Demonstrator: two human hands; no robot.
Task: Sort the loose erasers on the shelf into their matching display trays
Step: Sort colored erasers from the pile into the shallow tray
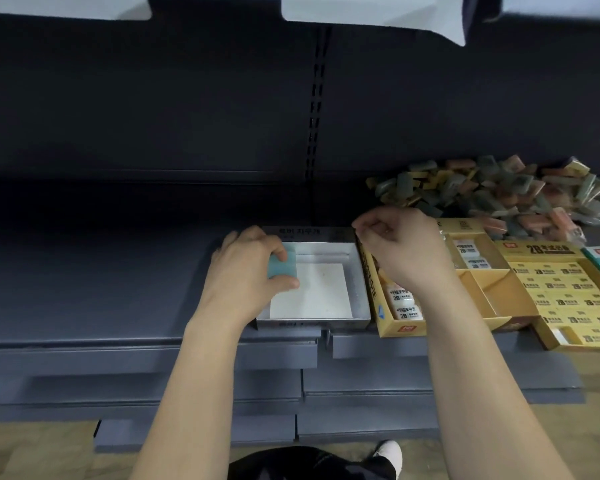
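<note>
Currently, left hand (246, 268) grips a teal eraser (283, 266) over the grey tray (361, 289)'s left edge, with white liner showing to its right. Right hand (406, 251) hovers with fingers curled above the yellow tray (402, 329)'s left wall; any grip cannot be told. Loose erasers (492, 195) are piled at rear right.

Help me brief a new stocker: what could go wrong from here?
The left hand holds the teal eraser over the left wall of the silver tray, so it might land outside on the shelf. The right hand hangs curled over the yellow box at the shelf's front edge; a bump could shift it. The heaped loose erasers behind may slide.
</note>
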